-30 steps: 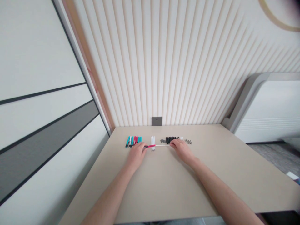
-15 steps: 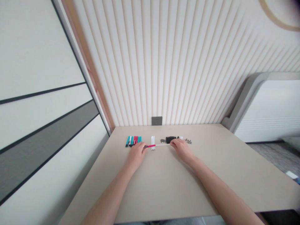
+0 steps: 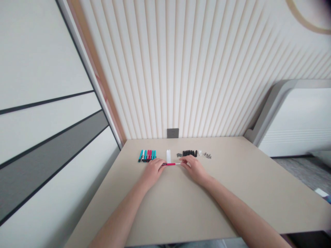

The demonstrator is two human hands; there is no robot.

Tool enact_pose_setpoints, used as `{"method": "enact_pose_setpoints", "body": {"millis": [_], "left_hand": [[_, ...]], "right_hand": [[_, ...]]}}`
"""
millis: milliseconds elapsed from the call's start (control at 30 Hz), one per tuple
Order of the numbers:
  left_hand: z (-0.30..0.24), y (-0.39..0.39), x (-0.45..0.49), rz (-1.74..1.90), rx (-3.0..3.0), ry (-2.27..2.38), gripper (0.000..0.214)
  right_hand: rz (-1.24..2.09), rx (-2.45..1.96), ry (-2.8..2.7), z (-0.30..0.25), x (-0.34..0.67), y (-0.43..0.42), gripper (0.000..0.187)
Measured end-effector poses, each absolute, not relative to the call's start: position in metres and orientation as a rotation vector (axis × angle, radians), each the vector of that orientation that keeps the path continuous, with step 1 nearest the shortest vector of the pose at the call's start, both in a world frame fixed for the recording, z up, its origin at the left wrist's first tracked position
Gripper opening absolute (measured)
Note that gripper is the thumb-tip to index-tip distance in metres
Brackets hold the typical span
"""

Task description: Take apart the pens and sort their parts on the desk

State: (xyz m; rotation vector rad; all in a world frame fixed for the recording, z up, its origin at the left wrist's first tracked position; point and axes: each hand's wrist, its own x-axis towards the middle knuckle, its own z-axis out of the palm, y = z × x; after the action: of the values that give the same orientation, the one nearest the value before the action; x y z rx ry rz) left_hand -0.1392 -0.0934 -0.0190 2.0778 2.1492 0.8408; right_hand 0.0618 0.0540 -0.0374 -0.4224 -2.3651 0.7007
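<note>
My left hand [image 3: 153, 169] is closed on the dark end of a pink pen barrel [image 3: 170, 164], which lies level above the table. From the barrel's right end sticks out a short length of thin white refill [image 3: 178, 163]. The fingers of my right hand [image 3: 193, 168] are pinched at the free end of that refill. Just behind the barrel lie several white refills [image 3: 168, 155] side by side. A row of blue, white and pink pen barrels [image 3: 149, 154] lies beyond my left hand, partly hidden by it.
Behind my right hand are several black grip-like pieces [image 3: 189, 153], small grey parts [image 3: 179, 155], small white pieces [image 3: 200, 152] and small metal-coloured parts [image 3: 207, 155]. A ribbed wall with a dark socket [image 3: 173, 133] borders the table [image 3: 181, 210] at the back.
My right hand has moved left toward the barrel, and much less of the white refill shows outside it. The barrel has come slightly nearer and to the right with my left hand.
</note>
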Motion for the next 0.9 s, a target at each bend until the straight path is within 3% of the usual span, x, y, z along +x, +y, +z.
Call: {"method": "enact_pose_setpoints", "body": {"millis": [367, 700, 900], "left_hand": [[-0.019, -0.094, -0.142, 0.868, 2.109, 2.118, 0.014], [-0.023, -0.091, -0.146, 0.987, 1.925, 2.327, 0.018], [-0.022, -0.091, -0.145, 0.985, 1.851, 2.397, 0.018]], "right_hand": [[0.839, -0.472, -2.259, -0.042, 0.058, 0.056, 0.019], [0.188, -0.728, -2.423, -0.041, 0.052, 0.066, 0.028], [0.048, -0.742, -2.483, -0.048, 0.048, 0.067, 0.026]]}}
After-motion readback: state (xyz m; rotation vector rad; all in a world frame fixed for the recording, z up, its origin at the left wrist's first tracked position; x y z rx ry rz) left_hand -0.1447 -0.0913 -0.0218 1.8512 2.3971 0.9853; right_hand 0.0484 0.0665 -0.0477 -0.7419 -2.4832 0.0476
